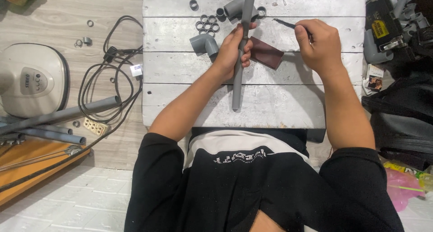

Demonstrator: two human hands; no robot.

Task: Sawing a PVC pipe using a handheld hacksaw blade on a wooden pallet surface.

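Nearest the camera, at the bottom of the frame, is the person's black shirt with a pale band across the chest; both forearms reach up from it over a whitewashed plank table [180, 101].

In the centre of the frame the left hand [234, 45] is clenched around a grey plastic pipe [238, 78], the fingers wrapped about its upper part and the thumb lying along it. The pipe runs nearly straight up the frame: its lower end rests near the table's front edge, and its upper end carries a grey tee fitting [241, 6] above the fist. It looks stiff, light and smooth, likely slippery, so a grip on the shaft just under the fitting seems steadiest.

To the right, the right hand [318, 42] pinches a thin dark tool [284, 22] whose tip points left toward the pipe, apart from it.

Behind the left hand lie a brown leather-like patch [267, 54], a grey elbow fitting [204, 43] and a cluster of small grey rings [206, 24].
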